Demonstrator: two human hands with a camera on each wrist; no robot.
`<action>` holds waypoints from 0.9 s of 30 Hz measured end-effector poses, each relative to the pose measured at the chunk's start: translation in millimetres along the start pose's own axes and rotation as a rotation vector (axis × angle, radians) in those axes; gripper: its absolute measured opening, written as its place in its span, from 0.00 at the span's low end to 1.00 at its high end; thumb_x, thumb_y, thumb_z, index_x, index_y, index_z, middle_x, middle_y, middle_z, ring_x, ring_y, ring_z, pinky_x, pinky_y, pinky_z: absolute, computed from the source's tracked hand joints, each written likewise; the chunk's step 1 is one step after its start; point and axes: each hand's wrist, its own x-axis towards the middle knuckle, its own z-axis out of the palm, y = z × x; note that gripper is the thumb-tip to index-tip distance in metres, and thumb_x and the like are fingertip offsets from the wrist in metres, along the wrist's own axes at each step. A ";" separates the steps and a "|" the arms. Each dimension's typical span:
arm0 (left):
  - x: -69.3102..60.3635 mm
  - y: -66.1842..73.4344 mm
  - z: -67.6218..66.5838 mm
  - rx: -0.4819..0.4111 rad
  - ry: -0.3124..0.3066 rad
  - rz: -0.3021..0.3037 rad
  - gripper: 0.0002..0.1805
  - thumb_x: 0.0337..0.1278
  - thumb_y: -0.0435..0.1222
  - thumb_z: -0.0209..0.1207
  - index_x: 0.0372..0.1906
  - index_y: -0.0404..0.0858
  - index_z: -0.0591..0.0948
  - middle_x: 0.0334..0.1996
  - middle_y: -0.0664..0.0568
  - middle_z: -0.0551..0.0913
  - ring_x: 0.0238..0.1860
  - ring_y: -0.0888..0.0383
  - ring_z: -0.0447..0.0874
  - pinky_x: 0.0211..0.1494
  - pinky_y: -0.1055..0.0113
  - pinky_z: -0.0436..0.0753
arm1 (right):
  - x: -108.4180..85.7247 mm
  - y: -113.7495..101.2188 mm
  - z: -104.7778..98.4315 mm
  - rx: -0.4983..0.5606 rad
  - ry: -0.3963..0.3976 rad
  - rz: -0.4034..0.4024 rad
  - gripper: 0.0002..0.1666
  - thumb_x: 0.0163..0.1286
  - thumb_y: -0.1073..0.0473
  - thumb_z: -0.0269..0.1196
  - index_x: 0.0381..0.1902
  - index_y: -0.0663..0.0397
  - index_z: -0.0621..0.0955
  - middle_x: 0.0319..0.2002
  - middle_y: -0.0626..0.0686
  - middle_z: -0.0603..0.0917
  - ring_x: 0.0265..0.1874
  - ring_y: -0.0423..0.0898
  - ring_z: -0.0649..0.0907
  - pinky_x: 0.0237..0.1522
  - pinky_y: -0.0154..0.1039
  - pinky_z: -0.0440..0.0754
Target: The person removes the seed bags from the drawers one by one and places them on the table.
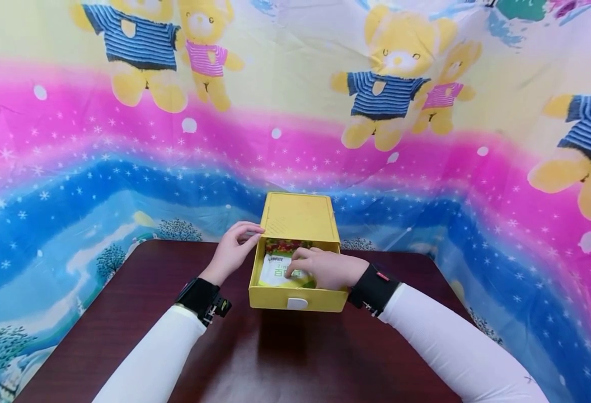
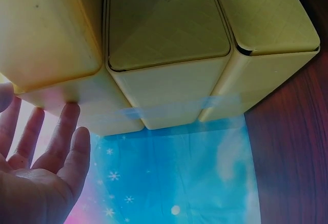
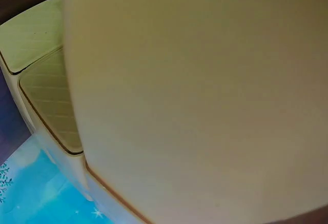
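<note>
A yellow drawer box (image 1: 300, 215) stands on the table, its top drawer (image 1: 270, 298) pulled out toward me. Inside that drawer lies a seed packet (image 1: 275, 268) with a flower picture, a white panel and green lettering. My right hand (image 1: 333, 268) reaches over the drawer's right wall, bent fingers on the packet; the thumb is hidden, so I cannot tell whether it pinches. At the box's left front edge my left hand (image 1: 235, 249) touches the side. Its fingers (image 2: 64, 131) are extended and spread in the left wrist view. The right wrist view shows drawer walls but no hand.
The drawer front bears a white pull tab (image 1: 297, 304). Lower tiers (image 2: 174, 96) of the box show in the left wrist view. Dark reddish table (image 1: 215, 358) surrounds the box, and a printed bear cloth (image 1: 295, 112) hangs behind it and along the sides.
</note>
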 end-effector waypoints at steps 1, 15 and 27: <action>-0.1 0.0 0.1 -0.001 -0.001 -0.002 0.12 0.74 0.37 0.58 0.53 0.38 0.85 0.60 0.46 0.78 0.58 0.47 0.81 0.62 0.50 0.80 | -0.1 0.0 -0.4 0.003 -0.006 -0.001 0.33 0.63 0.57 0.73 0.65 0.32 0.78 0.64 0.47 0.72 0.61 0.47 0.71 0.58 0.41 0.79; 0.8 -0.5 -0.4 0.011 0.003 -0.022 0.12 0.74 0.38 0.58 0.53 0.38 0.85 0.61 0.46 0.78 0.57 0.47 0.81 0.62 0.50 0.80 | -5.6 4.5 -9.1 0.065 -0.007 -0.078 0.14 0.70 0.56 0.68 0.53 0.44 0.86 0.67 0.52 0.78 0.67 0.48 0.76 0.65 0.42 0.78; 0.2 -1.2 1.1 0.009 0.006 -0.014 0.12 0.74 0.37 0.58 0.53 0.38 0.85 0.60 0.46 0.78 0.57 0.47 0.81 0.61 0.50 0.81 | -8.9 8.5 -4.1 -0.002 0.150 -0.162 0.11 0.69 0.66 0.60 0.39 0.49 0.88 0.49 0.50 0.89 0.33 0.35 0.80 0.41 0.31 0.76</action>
